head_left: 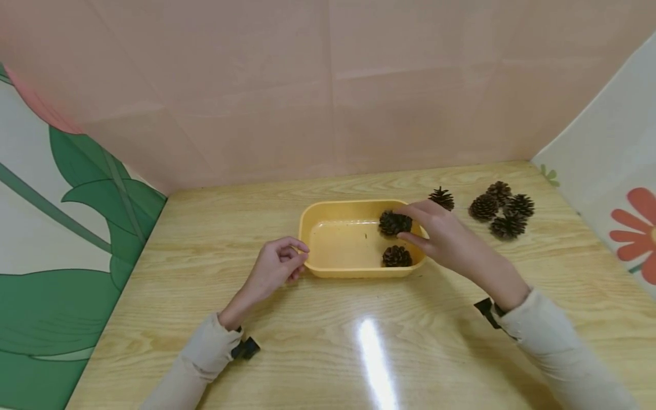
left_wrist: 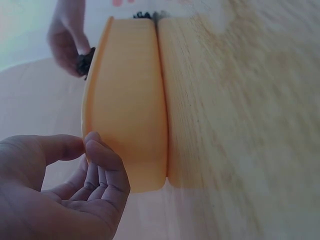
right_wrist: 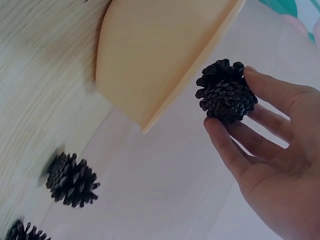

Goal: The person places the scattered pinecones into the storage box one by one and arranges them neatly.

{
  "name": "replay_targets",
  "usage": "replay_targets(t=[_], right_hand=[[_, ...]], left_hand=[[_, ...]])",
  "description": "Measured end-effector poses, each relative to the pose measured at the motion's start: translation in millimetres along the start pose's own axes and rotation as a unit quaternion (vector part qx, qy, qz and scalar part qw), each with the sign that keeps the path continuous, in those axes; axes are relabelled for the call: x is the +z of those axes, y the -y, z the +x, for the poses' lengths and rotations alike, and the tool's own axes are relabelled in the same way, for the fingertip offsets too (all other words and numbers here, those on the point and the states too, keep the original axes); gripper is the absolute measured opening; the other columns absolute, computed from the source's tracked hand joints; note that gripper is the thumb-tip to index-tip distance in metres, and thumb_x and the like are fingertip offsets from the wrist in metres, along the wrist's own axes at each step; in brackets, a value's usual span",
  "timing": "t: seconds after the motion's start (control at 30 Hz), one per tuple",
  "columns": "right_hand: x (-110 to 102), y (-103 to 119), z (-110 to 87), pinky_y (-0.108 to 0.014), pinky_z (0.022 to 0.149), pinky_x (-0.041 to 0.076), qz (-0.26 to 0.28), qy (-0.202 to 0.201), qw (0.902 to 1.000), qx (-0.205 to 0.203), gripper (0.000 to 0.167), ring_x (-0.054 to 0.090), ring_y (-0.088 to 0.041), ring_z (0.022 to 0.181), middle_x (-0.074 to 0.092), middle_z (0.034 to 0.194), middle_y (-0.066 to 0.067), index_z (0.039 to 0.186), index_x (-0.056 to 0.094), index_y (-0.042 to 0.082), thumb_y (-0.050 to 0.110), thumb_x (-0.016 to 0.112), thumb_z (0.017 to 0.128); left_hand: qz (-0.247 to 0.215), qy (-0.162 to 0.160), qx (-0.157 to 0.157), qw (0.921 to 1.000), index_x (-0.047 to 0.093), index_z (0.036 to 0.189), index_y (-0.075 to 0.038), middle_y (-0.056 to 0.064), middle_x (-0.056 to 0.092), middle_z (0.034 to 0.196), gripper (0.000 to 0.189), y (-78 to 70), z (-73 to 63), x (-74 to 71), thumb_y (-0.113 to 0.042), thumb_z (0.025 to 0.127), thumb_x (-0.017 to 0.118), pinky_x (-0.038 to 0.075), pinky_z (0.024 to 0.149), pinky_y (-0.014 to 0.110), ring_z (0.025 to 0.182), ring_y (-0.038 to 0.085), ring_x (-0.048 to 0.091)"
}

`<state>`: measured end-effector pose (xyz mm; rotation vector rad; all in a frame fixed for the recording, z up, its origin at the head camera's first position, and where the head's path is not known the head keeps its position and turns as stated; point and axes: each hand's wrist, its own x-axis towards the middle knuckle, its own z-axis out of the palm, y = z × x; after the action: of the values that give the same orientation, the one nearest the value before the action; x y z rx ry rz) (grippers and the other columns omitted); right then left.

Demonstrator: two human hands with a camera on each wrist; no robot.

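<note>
A yellow plastic basin (head_left: 338, 272) stands on the wooden table. My left hand (head_left: 277, 265) pinches its left rim between thumb and forefinger, seen close up in the left wrist view. Over the right part of the basin, my right hand (head_left: 435, 233) grips a dark pine cone (right_wrist: 226, 92) between thumb and fingers. In the right wrist view this pine cone is held above the rim level. Another pine cone (head_left: 397, 257) lies inside the basin at its front right.
One loose pine cone (head_left: 442, 198) lies behind my right hand. Farther right, several more pine cones (head_left: 507, 225) sit in a cluster on the table (head_left: 230, 222). A pink cloth wall (head_left: 328, 114) rises behind the table, with painted panels on both sides.
</note>
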<state>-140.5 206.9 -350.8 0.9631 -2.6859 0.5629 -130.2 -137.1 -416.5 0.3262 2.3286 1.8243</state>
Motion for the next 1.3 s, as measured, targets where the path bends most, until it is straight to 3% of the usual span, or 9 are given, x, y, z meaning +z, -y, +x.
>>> replay_targets(t=[0.23, 0.47, 0.83, 1.13, 1.3], right_hand=[[4, 12, 3.0, -0.04, 0.07, 0.056, 0.017, 0.016, 0.9997, 0.005, 0.045, 0.062, -0.027, 0.087, 0.063, 0.113, -0.019, 0.132, 0.058, 0.001, 0.013, 0.074, 0.091], [12, 17, 6.1, -0.051, 0.091, 0.053, 0.031, 0.01, 0.9994, -0.011, 0.045, 0.064, -0.032, 0.103, 0.065, 0.12, -0.019, 0.131, 0.06, 0.002, 0.016, 0.076, 0.09], [22, 24, 7.8, -0.034, 0.073, 0.058, 0.042, 0.008, 0.9983, -0.04, 0.044, 0.064, -0.024, 0.093, 0.064, 0.115, -0.015, 0.129, 0.062, 0.002, 0.019, 0.074, 0.091], [31, 29, 7.8, -0.038, 0.077, 0.058, 0.044, 0.022, 0.9979, -0.043, 0.045, 0.064, -0.028, 0.101, 0.066, 0.116, -0.016, 0.129, 0.063, 0.003, 0.019, 0.077, 0.089], [36, 28, 6.3, -0.041, 0.083, 0.057, 0.049, 0.032, 0.9977, -0.033, 0.048, 0.064, -0.031, 0.107, 0.066, 0.119, -0.018, 0.13, 0.062, 0.002, 0.023, 0.077, 0.089]], left_hand=[[-0.002, 0.001, -0.001, 1.0, 0.065, 0.105, 0.008, 0.023, 0.064, 0.073, 0.015, -0.9, -0.4, -0.4, -0.002, 0.095, 0.065, 0.048, 0.045, 0.029, 0.053, 0.02, 0.057], [0.0, 0.003, -0.002, 1.0, 0.065, 0.105, 0.009, 0.027, 0.064, 0.074, 0.015, -1.5, -0.5, -0.8, -0.003, 0.095, 0.065, 0.048, 0.046, 0.028, 0.053, 0.023, 0.058], [0.005, 0.003, -0.005, 1.0, 0.065, 0.105, 0.009, 0.025, 0.065, 0.075, 0.016, -2.8, -1.1, -1.5, -0.003, 0.095, 0.066, 0.05, 0.047, 0.029, 0.054, 0.019, 0.058], [0.003, 0.004, -0.001, 1.0, 0.065, 0.105, 0.009, 0.027, 0.065, 0.076, 0.017, -1.2, -0.4, -1.7, -0.004, 0.095, 0.066, 0.05, 0.047, 0.03, 0.054, 0.017, 0.058], [0.006, 0.002, -0.005, 1.0, 0.065, 0.105, 0.008, 0.02, 0.066, 0.073, 0.016, -1.2, -0.2, -1.5, -0.004, 0.095, 0.066, 0.05, 0.047, 0.029, 0.054, 0.018, 0.058]])
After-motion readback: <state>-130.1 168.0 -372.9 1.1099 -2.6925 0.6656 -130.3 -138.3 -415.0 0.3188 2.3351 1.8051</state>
